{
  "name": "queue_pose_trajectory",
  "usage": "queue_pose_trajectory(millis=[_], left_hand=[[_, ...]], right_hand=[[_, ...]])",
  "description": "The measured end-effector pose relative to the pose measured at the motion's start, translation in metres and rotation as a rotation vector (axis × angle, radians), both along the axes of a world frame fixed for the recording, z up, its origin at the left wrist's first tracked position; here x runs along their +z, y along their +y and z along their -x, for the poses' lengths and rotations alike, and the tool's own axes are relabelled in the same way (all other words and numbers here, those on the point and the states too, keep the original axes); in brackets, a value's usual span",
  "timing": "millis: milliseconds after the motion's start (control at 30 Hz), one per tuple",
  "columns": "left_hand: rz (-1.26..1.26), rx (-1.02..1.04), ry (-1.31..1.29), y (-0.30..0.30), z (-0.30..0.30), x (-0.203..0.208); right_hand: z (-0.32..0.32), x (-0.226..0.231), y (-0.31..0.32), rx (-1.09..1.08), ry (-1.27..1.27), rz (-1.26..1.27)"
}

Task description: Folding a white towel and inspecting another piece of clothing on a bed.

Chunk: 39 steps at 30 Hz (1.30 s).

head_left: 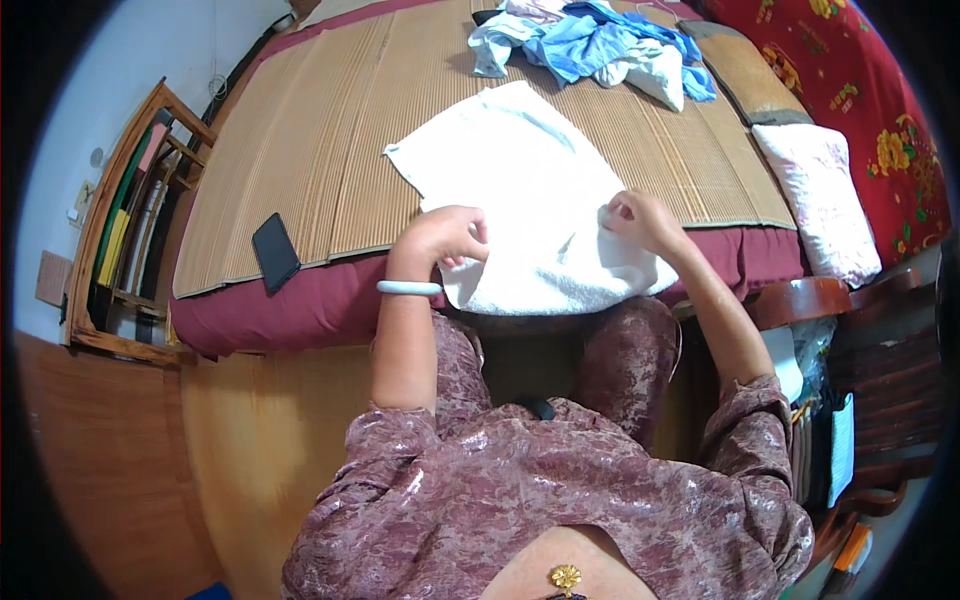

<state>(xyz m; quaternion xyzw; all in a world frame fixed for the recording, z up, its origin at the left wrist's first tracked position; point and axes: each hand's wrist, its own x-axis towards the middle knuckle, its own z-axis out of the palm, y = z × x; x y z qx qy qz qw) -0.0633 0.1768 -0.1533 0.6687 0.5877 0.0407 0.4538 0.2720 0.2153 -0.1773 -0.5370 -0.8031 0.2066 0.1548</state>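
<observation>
A white towel lies spread over the near edge of the bed, its lower end hanging past the mattress side above my knees. My left hand is closed at the towel's left part, fingers curled in against the cloth. At its right side, my right hand pinches the cloth between thumb and fingers, drawing creases toward the near right corner. The towel's far corners rest loose on the bamboo mat.
Crumpled blue and white clothes lie at the far side. A black phone rests on the mat's near left edge. To the right are a pale pillow, a red floral cover and a wooden chair. A wooden rack stands left.
</observation>
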Motion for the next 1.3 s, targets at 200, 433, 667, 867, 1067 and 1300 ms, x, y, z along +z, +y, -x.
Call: queue_pose_trajectory(millis=[200, 433, 667, 867, 1067, 1300], left_hand=[[-0.251, -0.239, 0.009, -0.009, -0.025, -0.008], [-0.403, -0.373, 0.036, -0.013, -0.041, -0.009], [-0.223, 0.151, -0.414, -0.007, 0.028, 0.015], [-0.522, 0.330, -0.331, 0.016, 0.069, 0.034], [-0.439, 0.503, -0.647, 0.063, 0.110, 0.027], [-0.386, 0.684, -0.557, 0.108, 0.147, -0.032]], right_hand=[[-0.006, -0.009, 0.018, 0.029, 0.185, -0.016], [-0.014, 0.022, 0.052, -0.268, 1.094, 0.194], [0.012, 0.037, 0.097, -0.220, 1.066, 0.264], [0.032, 0.015, 0.178, -0.203, 0.971, 0.377], [0.083, -0.002, 0.259, -0.212, 0.849, 0.271], [0.152, -0.031, 0.292, -0.209, 0.353, -0.008]])
